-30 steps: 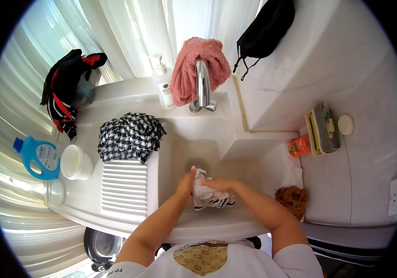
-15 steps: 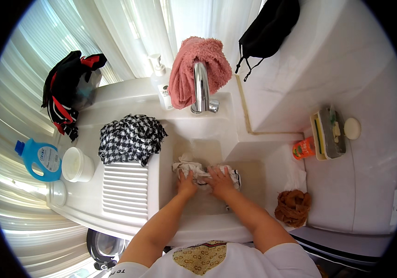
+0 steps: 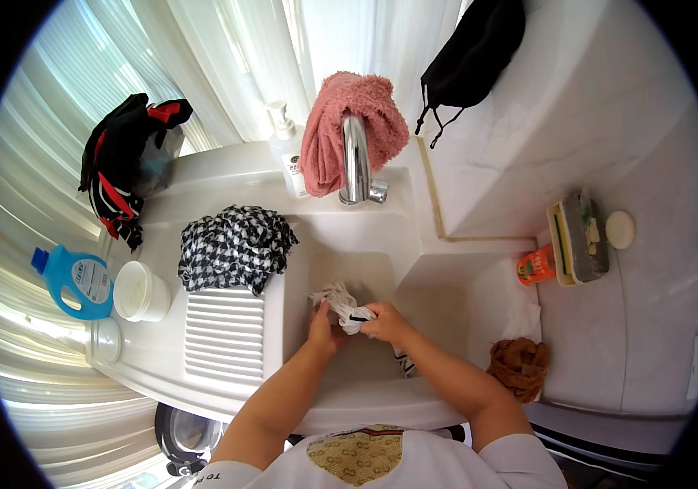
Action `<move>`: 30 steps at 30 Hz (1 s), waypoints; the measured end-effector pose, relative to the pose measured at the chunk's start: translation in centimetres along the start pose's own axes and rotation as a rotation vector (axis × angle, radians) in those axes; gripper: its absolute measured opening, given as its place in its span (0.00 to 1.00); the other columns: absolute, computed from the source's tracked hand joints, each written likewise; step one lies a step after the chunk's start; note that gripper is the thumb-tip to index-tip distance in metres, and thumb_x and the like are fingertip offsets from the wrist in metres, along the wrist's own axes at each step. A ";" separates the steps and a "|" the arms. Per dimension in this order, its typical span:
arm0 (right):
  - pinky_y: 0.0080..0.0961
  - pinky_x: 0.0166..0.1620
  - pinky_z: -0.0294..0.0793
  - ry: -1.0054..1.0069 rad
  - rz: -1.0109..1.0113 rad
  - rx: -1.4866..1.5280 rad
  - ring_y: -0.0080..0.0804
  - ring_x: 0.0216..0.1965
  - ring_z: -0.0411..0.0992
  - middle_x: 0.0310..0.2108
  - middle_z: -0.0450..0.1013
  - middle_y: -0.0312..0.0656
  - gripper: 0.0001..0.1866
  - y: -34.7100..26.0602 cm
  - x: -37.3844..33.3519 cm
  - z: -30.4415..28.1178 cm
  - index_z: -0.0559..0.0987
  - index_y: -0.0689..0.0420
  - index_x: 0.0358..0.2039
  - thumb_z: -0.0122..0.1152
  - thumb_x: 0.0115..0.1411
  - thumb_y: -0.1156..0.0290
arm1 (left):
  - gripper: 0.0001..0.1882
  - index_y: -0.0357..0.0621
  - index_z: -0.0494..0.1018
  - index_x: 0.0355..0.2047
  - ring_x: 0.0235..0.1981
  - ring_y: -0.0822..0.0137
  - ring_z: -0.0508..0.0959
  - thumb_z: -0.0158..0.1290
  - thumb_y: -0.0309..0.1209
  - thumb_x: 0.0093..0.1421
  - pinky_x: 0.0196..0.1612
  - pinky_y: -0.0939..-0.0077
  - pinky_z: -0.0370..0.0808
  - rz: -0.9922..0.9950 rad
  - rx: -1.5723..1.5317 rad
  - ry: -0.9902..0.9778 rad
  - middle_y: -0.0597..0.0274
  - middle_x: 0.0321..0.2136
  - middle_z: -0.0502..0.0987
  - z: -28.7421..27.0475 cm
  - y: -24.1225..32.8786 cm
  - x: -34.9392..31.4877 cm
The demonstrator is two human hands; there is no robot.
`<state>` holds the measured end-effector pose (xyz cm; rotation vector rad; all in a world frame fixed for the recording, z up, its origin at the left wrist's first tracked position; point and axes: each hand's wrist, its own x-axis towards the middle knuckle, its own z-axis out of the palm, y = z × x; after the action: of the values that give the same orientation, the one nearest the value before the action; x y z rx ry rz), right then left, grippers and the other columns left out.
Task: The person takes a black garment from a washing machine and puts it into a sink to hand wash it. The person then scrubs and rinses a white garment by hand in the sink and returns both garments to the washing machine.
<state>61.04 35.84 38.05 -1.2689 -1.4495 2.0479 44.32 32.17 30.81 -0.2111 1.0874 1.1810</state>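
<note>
Head view: the right hand (image 3: 392, 324) closes its fingers on the bunched white cloth (image 3: 354, 316); the left hand (image 3: 322, 332) curls against it, grip unclear. The cloth is within the sink (image 3: 438, 306). Caution: a loose left hold could let fabric slip.

Forearms (image 3: 285, 385) angled inward; left grip (image 3: 323, 330) cupped, right grip (image 3: 389, 326) curled, close together.
</note>
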 end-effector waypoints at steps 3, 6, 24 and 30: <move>0.27 0.43 0.71 -0.340 -0.025 0.478 0.30 0.36 0.73 0.32 0.74 0.38 0.17 -1.0 -1.7 -1.7 0.77 0.64 0.33 0.53 0.38 0.78 | 0.18 0.43 0.62 0.50 0.49 0.53 0.70 0.43 0.32 0.59 0.51 0.50 0.69 -0.162 -0.054 -0.185 0.54 0.47 0.69 -0.3 -0.5 1.2; 0.29 0.51 0.67 -0.177 -0.025 0.725 0.33 0.44 0.70 0.42 0.71 0.43 0.24 -0.3 -1.5 -3.3 0.72 0.64 0.43 0.49 0.40 0.80 | 0.20 0.31 0.68 0.42 0.51 0.53 0.70 0.38 0.22 0.47 0.55 0.53 0.67 -0.309 -0.024 -0.118 0.49 0.46 0.71 1.6 -0.1 -1.2; 0.45 0.30 0.68 0.706 -0.421 -0.516 0.55 0.30 0.70 0.26 0.72 0.53 0.19 1.3 0.5 5.9 0.70 0.58 0.27 0.51 0.57 0.52 | 0.14 0.46 0.69 0.40 0.37 0.63 0.75 0.43 0.42 0.63 0.41 0.67 0.74 0.021 0.075 -0.215 0.59 0.34 0.75 4.1 -0.4 -5.4; 0.43 0.37 0.68 0.387 -0.167 -0.531 0.54 0.34 0.71 0.27 0.71 0.59 0.19 -0.7 1.8 1.4 0.75 0.58 0.34 0.53 0.57 0.52 | 0.25 0.36 0.67 0.42 0.38 0.55 0.75 0.52 0.45 0.54 0.37 0.63 0.74 0.309 0.946 0.172 0.48 0.37 0.74 5.0 2.2 -6.1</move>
<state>58.75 36.60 37.95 -1.5628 -1.8844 1.2544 45.53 32.44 38.87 0.6177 1.7572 0.8030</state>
